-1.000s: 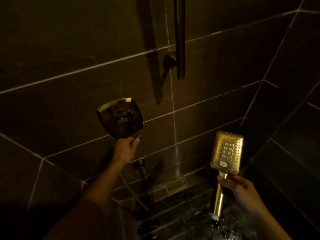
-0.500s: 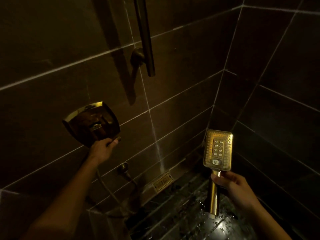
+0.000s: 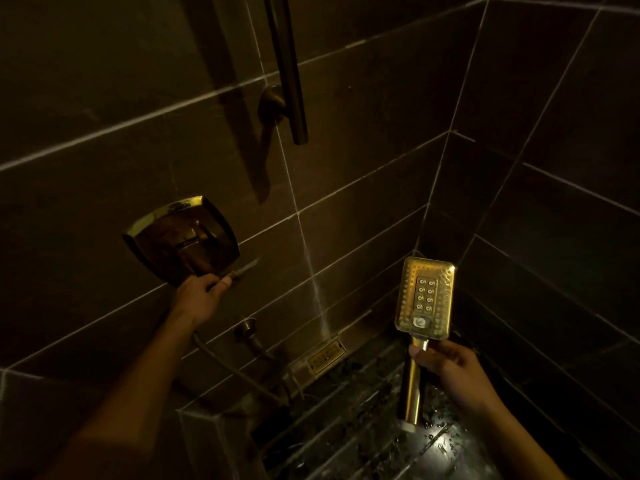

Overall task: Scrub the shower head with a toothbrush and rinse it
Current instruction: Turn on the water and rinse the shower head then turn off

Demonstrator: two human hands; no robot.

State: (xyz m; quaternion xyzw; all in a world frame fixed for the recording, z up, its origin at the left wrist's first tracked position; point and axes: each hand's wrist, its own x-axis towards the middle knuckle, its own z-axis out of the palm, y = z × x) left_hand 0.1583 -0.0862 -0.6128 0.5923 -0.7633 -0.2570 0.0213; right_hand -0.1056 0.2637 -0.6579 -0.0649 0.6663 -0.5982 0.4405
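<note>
Here, right hand (image 3: 450, 372) gripping shower head (image 3: 425, 298); left hand (image 3: 199, 292) perhaps holding toothbrush (image 3: 244, 270)

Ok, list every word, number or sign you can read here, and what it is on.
No readable text anywhere.
Shower head: a small emblem near the neck, too blurred to read.
Wall valve plate: nothing legible.
Floor drain plate: only perforations visible.

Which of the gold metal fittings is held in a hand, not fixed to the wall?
The shower head, gripped by its handle in the right hand. The square valve plate stays mounted on the wall tiles, by the left hand.
</note>
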